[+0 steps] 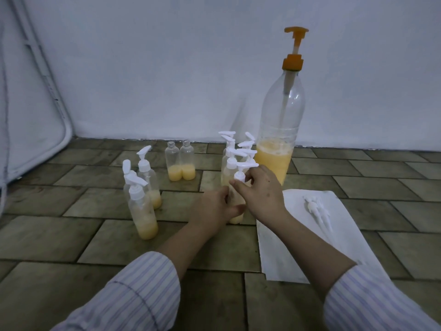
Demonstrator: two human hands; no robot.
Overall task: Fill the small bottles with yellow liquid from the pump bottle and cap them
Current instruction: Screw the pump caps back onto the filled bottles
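Note:
My left hand (213, 207) grips the body of a small clear bottle (236, 217) with yellow liquid at its bottom, standing on the floor. My right hand (259, 189) pinches the white pump cap (241, 174) on that bottle's neck. The tall pump bottle (279, 130) with an orange pump head stands behind, about a third full of yellow liquid. Several capped small bottles (230, 161) cluster just behind my hands. Three more capped bottles (143, 211) stand at the left. Two uncapped bottles (181, 163) with some yellow liquid stand further back.
A white paper sheet (298, 247) lies on the tiled floor at the right with loose white pump caps (318, 210) on it. A white wall runs behind, and a white metal frame (47, 87) leans at the left.

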